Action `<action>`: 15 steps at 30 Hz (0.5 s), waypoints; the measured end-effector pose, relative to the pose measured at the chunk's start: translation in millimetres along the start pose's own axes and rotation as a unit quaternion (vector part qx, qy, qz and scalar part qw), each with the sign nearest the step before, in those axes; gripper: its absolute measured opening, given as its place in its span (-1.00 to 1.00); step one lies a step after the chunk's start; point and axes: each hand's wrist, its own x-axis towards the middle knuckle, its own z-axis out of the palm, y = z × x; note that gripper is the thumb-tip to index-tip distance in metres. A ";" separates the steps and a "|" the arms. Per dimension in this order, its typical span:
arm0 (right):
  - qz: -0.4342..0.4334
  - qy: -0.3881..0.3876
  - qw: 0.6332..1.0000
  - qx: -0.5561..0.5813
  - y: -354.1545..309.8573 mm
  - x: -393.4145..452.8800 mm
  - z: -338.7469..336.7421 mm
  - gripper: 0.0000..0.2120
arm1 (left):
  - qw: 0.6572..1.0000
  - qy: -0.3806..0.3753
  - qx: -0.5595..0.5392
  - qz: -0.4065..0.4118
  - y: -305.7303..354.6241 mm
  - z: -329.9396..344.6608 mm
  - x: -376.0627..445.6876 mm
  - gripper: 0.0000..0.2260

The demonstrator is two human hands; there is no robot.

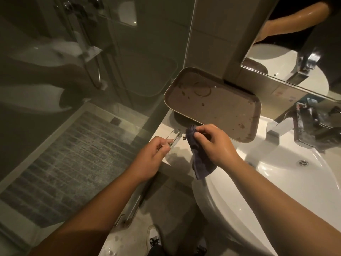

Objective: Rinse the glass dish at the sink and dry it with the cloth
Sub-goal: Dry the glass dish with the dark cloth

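A small clear glass dish [174,136] is held on edge over the white counter, left of the sink. My left hand [153,159] grips its near end with the fingers closed around it. My right hand [215,145] pinches a dark blue cloth [200,161] just right of the dish; the cloth's upper corner is close to the dish rim and the rest hangs down over the counter's front edge. The white sink basin [276,163] lies to the right of both hands.
A brown tray [227,108] with wet spots rests on the counter behind the hands, its corner over the basin. A chrome tap [302,122] stands at the back right under a mirror [295,43]. A glass shower wall [92,71] stands on the left.
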 end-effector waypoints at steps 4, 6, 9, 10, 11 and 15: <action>-0.207 0.047 0.972 -0.102 -26.2 -13.0 -12.7 -0.74 | 0.997 -0.004 -0.069 0.025 25.2 0.2 -9.8 -0.89; -0.265 0.058 0.949 -0.163 -35.3 -16.1 -18.9 -0.66 | 0.995 -0.005 -0.094 0.036 39.0 -1.3 -11.6 -0.89; -0.285 0.050 0.940 -0.181 -43.1 -19.0 -31.8 -0.64 | 0.992 0.002 -0.111 0.062 59.4 -3.9 -13.2 -0.91; -0.262 0.040 0.952 -0.154 -44.1 -19.1 -37.4 -0.65 | 0.990 0.004 -0.116 0.075 66.0 -3.7 -14.0 -0.91; -0.217 0.030 0.969 -0.113 -44.4 -18.6 -43.6 -0.67 | 0.989 0.002 -0.123 0.083 71.6 -3.0 -14.7 -0.91; -0.111 0.048 0.992 -0.035 -42.5 -28.9 -64.6 -0.69 | 0.987 -0.019 -0.132 0.090 90.3 3.1 -11.8 -0.92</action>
